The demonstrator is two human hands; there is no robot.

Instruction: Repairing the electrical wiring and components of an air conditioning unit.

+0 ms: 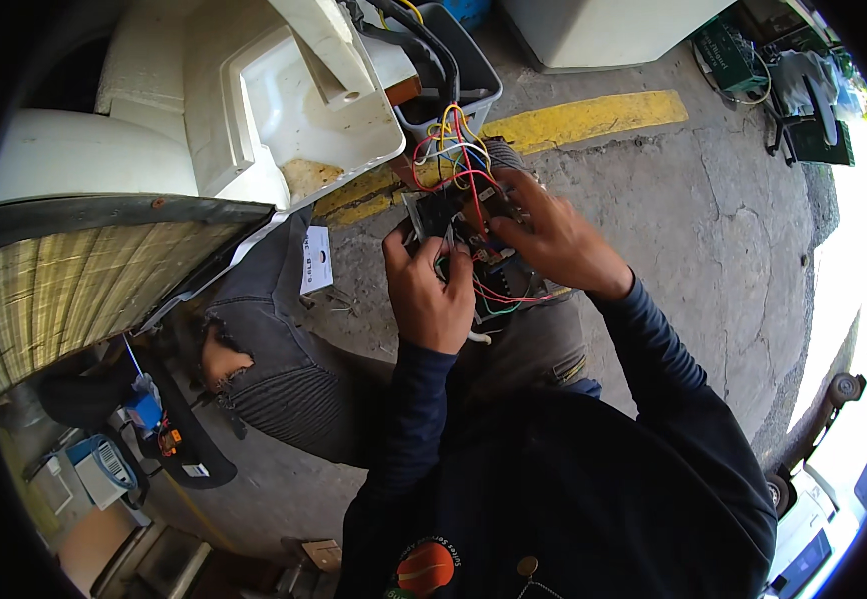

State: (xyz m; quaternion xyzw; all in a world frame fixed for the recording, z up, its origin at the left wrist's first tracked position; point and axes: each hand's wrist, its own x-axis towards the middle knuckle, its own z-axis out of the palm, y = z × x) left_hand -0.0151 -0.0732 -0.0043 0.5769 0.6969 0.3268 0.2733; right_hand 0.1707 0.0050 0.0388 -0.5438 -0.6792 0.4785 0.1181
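Note:
A small dark electrical control box (437,212) rests over my lap, with a shiny metal side and small parts inside. Its finer parts are too small to make out. My left hand (431,290) is closed on the near left side of it, thumb and fingertips pressed together at its edge. From the right, my right hand (561,238) grips the box's other side with curled fingers, the thumb reaching in among the parts. Red, yellow, white and blue wires (461,150) loop into its far end from a thick black cable (447,62). Thinner red and green wires (513,298) hang out nearer me.
To the left stands an opened appliance with a white plastic housing (373,140) and a finned coil (104,299). Beyond the box sits a grey bin (478,75). A white cabinet (593,30) is at the back, and a white label card (317,260) lies near my left knee.

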